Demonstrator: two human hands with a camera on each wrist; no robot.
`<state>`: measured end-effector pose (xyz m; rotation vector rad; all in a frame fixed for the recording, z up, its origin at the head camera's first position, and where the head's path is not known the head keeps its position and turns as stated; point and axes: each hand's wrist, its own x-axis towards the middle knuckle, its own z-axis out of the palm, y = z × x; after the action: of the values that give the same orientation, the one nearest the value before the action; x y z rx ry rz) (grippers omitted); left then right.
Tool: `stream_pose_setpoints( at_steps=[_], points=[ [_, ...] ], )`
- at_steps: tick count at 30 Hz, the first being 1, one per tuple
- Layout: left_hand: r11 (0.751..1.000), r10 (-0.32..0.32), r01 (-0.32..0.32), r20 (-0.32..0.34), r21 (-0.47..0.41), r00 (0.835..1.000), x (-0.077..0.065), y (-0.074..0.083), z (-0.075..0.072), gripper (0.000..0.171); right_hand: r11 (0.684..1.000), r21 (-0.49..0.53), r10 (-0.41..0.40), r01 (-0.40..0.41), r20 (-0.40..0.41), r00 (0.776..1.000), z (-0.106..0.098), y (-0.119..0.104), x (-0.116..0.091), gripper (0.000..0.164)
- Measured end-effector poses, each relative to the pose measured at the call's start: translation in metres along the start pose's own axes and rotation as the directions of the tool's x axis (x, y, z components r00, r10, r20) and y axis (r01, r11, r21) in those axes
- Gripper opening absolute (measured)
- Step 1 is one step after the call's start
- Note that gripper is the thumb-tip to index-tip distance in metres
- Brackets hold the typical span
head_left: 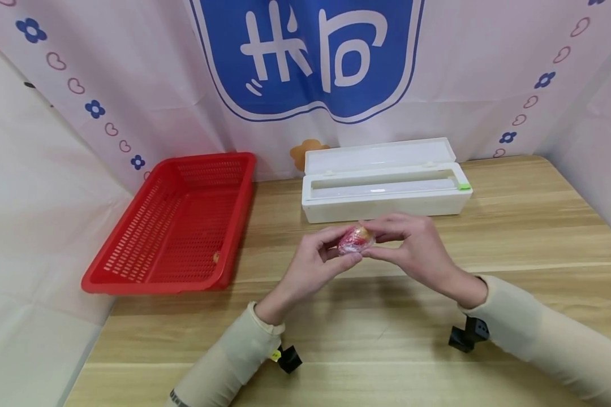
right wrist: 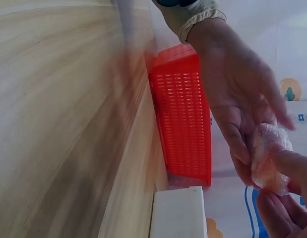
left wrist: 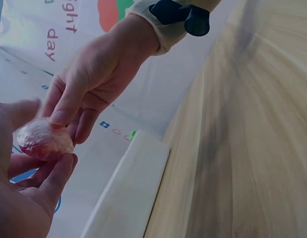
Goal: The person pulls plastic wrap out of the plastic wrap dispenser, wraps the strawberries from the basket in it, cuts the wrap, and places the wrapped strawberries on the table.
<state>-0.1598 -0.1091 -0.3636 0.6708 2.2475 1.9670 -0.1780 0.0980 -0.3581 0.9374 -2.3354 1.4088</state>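
Note:
A small red-and-yellow fruit (head_left: 355, 239) in clear cling film is held up over the table between both hands. My left hand (head_left: 317, 255) grips its left side, thumb below and in front, fingers behind. From the right, my right hand (head_left: 412, 246) pinches it between thumb and fingers. In the left wrist view the wrapped fruit (left wrist: 44, 140) shows wrinkled, shiny film. The right wrist view has the film-covered fruit (right wrist: 268, 156) lying against the left fingers, while the right thumb presses on it. Fingers cover part of the fruit.
Behind the hands stands a white cling film box (head_left: 387, 206), lid raised, a roll inside. A red perforated basket (head_left: 239, 226) sits at the left with a small brownish thing (head_left: 216, 257) in it. A printed curtain (head_left: 158, 68) hangs along the wooden table's (head_left: 539, 237) back edge.

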Motion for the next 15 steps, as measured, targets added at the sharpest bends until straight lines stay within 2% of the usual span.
stream_pose_setpoints(
  at_steps=[2, 5, 10, 15],
  points=[
    [1.0, -0.005, 0.005, 0.024, -0.012, 1.0, 0.0, -0.001, -0.002, 0.049, 1.0, -0.003, 0.028, -0.028, 0.02, 0.999, -0.001, 0.0, 0.001, 0.041],
    [1.0, -0.004, 0.004, 0.038, -0.002, 0.999, 0.0, -0.004, -0.003, 0.053, 0.997, -0.06, 0.052, -0.05, 0.047, 0.998, -0.002, -0.002, 0.002, 0.042],
    [0.998, -0.022, 0.02, 0.037, 0.066, 0.999, 0.0, -0.003, -0.006, 0.046, 0.983, -0.186, 0.014, -0.004, 0.055, 0.998, -0.002, -0.004, 0.001, 0.044],
    [0.993, -0.035, 0.026, 0.076, 0.115, 0.996, -0.002, -0.002, -0.012, 0.044, 0.983, -0.182, -0.025, 0.036, 0.063, 0.998, -0.004, -0.003, 0.0, 0.039]
  ],
)
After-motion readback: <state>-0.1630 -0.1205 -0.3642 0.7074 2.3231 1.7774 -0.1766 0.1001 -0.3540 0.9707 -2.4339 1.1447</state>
